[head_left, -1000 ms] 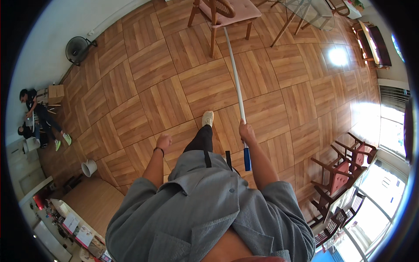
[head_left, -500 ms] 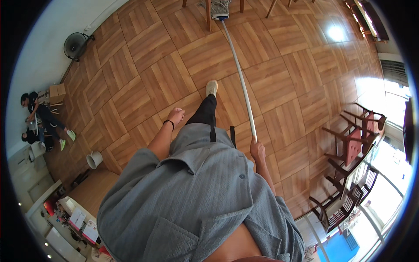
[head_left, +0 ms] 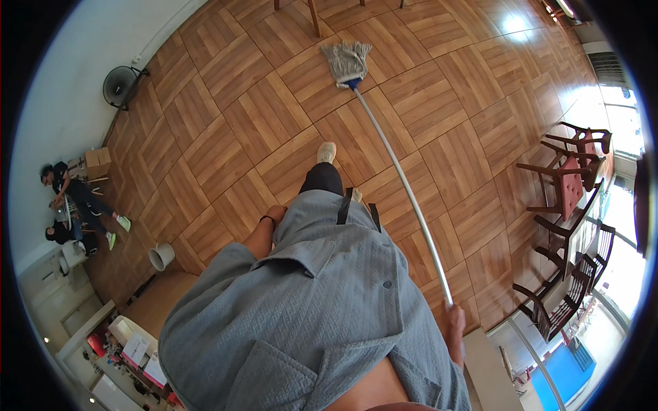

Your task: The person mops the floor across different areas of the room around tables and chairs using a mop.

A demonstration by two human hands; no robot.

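My right hand (head_left: 455, 323) is closed around the upper end of a white mop handle (head_left: 410, 188), low on the right beside my hip. The handle slants away to a blue clamp (head_left: 351, 83). From it the mop's grey-beige string head (head_left: 348, 61) lies fanned out on the wooden floor, ahead of my shoe (head_left: 327, 152). My left hand (head_left: 275, 214) hangs at my left side, partly behind my grey shirt. Its fingers are mostly hidden, and no object shows in it.
Dark wooden chairs with red seats (head_left: 570, 188) line the right side. Wooden furniture legs (head_left: 314, 19) stand beyond the mop head. A black fan (head_left: 122, 87) stands by the left wall, with a white bin (head_left: 162, 256) and people (head_left: 82, 198) farther down.
The mop head has come out from among the furniture legs toward me. My right hand has drawn the handle back and to the right. My left hand has dropped back against my shirt.
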